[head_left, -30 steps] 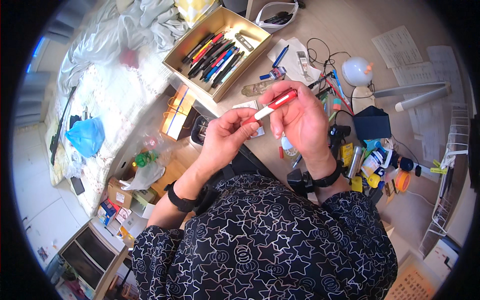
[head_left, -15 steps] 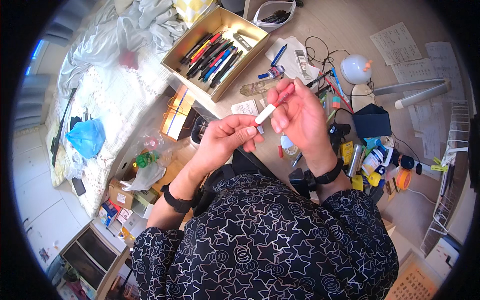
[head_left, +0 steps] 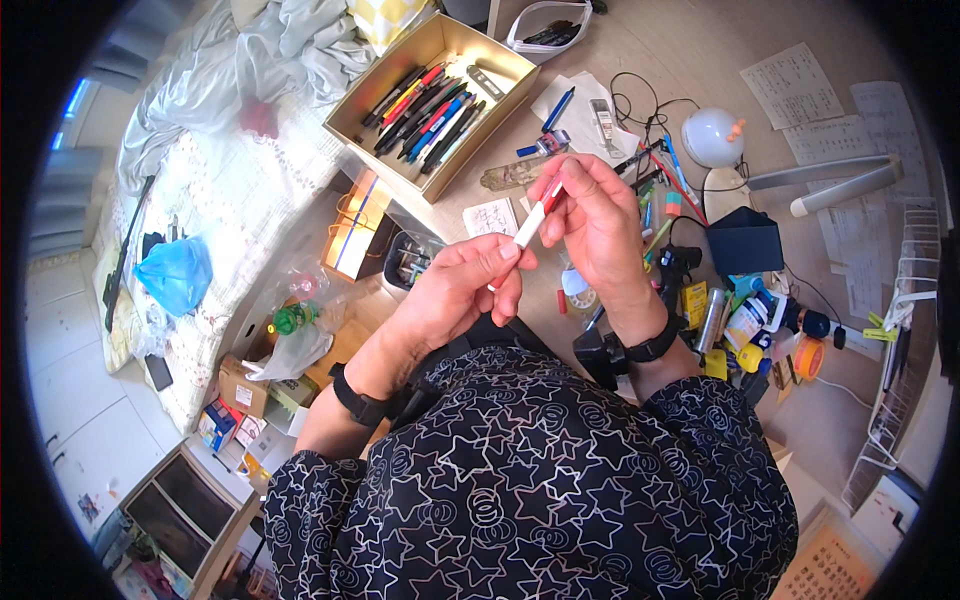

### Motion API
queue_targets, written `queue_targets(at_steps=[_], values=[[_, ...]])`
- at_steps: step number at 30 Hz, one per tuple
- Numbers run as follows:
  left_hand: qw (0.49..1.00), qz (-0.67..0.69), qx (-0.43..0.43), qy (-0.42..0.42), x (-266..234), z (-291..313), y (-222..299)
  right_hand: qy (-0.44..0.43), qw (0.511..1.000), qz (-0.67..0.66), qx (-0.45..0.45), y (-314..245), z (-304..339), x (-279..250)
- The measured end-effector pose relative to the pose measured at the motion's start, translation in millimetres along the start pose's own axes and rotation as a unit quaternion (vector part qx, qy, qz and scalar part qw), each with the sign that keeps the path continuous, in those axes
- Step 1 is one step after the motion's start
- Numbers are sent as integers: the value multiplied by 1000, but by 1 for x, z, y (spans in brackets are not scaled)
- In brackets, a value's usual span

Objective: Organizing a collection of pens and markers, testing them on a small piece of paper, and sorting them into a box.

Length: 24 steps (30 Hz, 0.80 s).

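A slim white and red marker pen (head_left: 530, 228) slants between my two hands, above the desk's near edge. My left hand (head_left: 462, 290) pinches its white end between thumb and fingers, and a small pale tip shows below those fingers. On the red end, the thumb and fingertips of my right hand (head_left: 598, 215) are closed, hiding part of it. Beyond my hands, a gold open box (head_left: 440, 185) holds several pens and markers (head_left: 425, 118) lying side by side.
A blue pen (head_left: 558, 110) and a small bottle (head_left: 550, 143) lie on paper past my hands. To the right are loose pens, cables, a white round lamp (head_left: 712, 137), a dark box (head_left: 745, 241) and several bottles and tapes. At left stands a bed (head_left: 240, 190) with a blue bag (head_left: 173, 275).
My right fingers have curled in and closed more tightly round the red end. My left hand has shifted slightly right, and its grip on the white end has changed.
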<state>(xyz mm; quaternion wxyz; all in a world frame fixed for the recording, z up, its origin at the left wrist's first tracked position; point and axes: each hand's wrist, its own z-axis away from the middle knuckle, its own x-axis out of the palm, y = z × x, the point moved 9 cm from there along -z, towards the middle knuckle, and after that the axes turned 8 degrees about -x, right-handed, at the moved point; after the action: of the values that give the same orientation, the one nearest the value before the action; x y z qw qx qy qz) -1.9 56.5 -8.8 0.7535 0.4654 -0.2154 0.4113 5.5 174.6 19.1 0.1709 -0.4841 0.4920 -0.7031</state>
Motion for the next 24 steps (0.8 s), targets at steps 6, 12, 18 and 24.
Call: queue_targets(at_steps=[6, 12, 18, 24], values=[[992, 103, 4, -77, 14, -3, 5, 37, 997, -58, -21, 0, -3, -5], [984, 154, -18, -92, 19, -2, 5, 62, 995, -72, -14, 3, -6, -9], [972, 201, -15, -119, 24, 5, 10, 69, 991, -112, 6, 9, -11, -7], [971, 215, -10, -102, 23, 9, 14, 77, 987, -141, 20, 18, -17, -6]])
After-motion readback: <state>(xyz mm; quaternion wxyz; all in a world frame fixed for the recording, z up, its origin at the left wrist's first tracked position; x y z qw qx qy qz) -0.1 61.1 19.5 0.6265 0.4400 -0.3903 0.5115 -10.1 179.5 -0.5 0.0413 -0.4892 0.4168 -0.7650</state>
